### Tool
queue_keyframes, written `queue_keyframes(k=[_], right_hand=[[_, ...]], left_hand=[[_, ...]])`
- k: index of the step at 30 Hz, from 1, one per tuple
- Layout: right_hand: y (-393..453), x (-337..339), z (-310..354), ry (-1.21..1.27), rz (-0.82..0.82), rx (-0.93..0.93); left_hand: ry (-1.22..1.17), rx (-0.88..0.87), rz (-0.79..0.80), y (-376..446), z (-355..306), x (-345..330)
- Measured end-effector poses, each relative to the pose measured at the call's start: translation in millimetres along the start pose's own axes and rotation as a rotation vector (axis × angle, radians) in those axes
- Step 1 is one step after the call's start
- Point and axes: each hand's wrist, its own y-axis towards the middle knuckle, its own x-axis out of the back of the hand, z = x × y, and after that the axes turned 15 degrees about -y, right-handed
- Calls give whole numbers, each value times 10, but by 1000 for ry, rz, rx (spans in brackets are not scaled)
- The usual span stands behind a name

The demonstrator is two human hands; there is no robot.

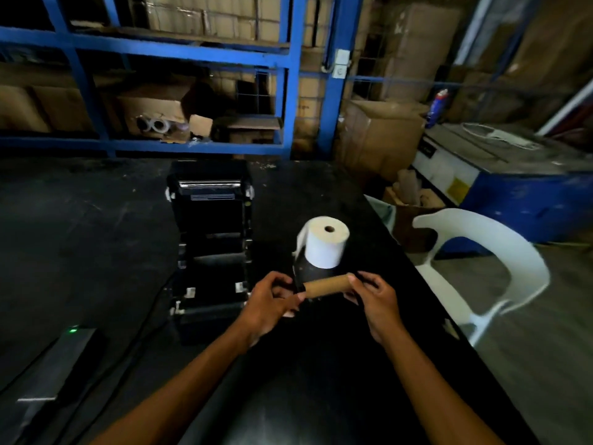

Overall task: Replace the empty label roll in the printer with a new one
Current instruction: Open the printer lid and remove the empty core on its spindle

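A brown cardboard core (326, 285), the empty label roll, lies level between my two hands above the black table (321, 364). My left hand (271, 301) pinches its left end and my right hand (373, 298) grips its right end. Just behind it a full white label roll (326, 242) stands on end on a dark round object. To the left the black label printer (210, 252) sits with its lid swung open and its roll bay bare.
A black power adapter with a green light (73, 330) lies at the front left, cables running toward the printer. A white plastic chair (481, 268) stands off the table's right edge. Blue shelving with cardboard boxes (288, 91) rises behind the table.
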Motion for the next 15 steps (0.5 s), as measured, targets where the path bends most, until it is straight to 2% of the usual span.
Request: queue_keyframes(k=[3, 7, 11, 15], right_hand=[[-3, 401, -72, -20, -81, -50], [9, 731, -213, -149, -76, -122], [-22, 773, -420, -244, -42, -207], [-1, 737, -566, -244, -2, -274]], left_hand=[[77, 10, -2, 45, 184, -120], [473, -119, 12, 219, 355, -136], [931, -140, 132, 404, 508, -212], [1202, -122, 311, 618, 616, -414]])
